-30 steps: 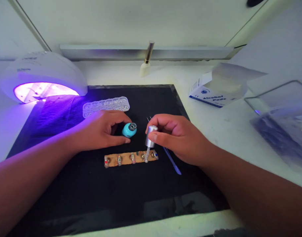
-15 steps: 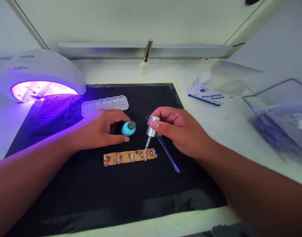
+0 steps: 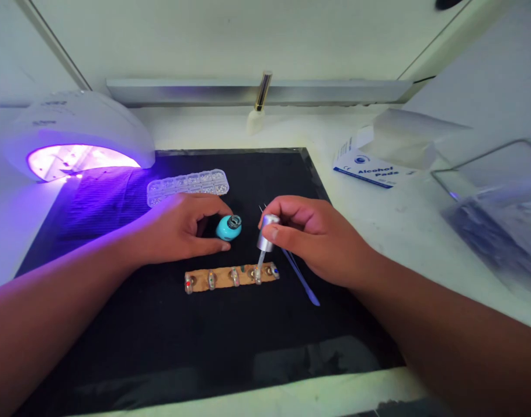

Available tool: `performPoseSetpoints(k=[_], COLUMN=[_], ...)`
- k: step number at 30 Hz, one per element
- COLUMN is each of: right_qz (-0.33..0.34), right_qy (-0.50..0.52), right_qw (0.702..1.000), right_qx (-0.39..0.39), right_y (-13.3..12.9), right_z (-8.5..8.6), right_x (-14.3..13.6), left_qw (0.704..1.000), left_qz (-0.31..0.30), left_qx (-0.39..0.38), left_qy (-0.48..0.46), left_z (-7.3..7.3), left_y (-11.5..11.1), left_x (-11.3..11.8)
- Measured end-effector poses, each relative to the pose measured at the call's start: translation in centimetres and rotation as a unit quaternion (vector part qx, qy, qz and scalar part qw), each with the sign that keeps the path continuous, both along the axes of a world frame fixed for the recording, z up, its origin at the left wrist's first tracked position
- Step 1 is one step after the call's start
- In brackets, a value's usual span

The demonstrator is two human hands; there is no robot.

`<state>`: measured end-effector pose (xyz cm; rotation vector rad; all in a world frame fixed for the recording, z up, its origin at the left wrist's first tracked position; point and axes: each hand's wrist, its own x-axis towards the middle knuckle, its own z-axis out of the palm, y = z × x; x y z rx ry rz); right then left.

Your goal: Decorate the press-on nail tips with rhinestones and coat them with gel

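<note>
My left hand (image 3: 189,226) is closed round a turquoise nail polish bottle (image 3: 229,228), uncapped and tilted with its neck to the right. Between the thumb and fingers of my right hand (image 3: 311,234) is the silver cap of a nail polish brush (image 3: 268,237), bristles pointing down. The brush tip meets the second decorated false nail from the right (image 3: 257,274) on a tan strip (image 3: 222,280). Several clear nails with coloured stones are spaced along that strip. Blue tweezers (image 3: 306,286) lie under and beside my right hand.
A clear compartment box of small stones (image 3: 187,184) lies behind my left hand on the black mat (image 3: 170,347). A lit nail lamp (image 3: 91,121) stands at left. Behind are a white bottle with dark cap (image 3: 255,120) and, rightward, an alcohol pads box (image 3: 370,168).
My right hand has lowered the brush slightly, so its tip sits on the nail. The whole view has shifted a little; my left hand keeps holding the bottle.
</note>
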<state>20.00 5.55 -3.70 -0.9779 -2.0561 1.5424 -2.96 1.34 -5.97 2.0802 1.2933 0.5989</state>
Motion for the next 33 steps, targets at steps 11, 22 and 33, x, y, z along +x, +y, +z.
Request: performPoseSetpoints(k=[11, 22, 33], right_qz=[-0.047, -0.112, -0.166], right_qy=[0.055, 0.217, 0.245], right_qw=[0.997, 0.968, 0.941], right_qx=[-0.021, -0.052, 0.165], right_y=[0.2, -0.9, 0.7], right_z=[0.1, 1.0, 4.1], right_x=[-0.1, -0.9, -3.3], left_qw=[1.0, 1.0, 1.0], left_qz=[-0.002, 0.001, -0.002], left_qx=[0.001, 0.003, 0.01], left_qy=[-0.01, -0.019, -0.025], left_z=[-0.2, 0.1, 0.1], left_y=[0.0, 0.1, 0.4], left_x=[-0.1, -0.1, -0.1])
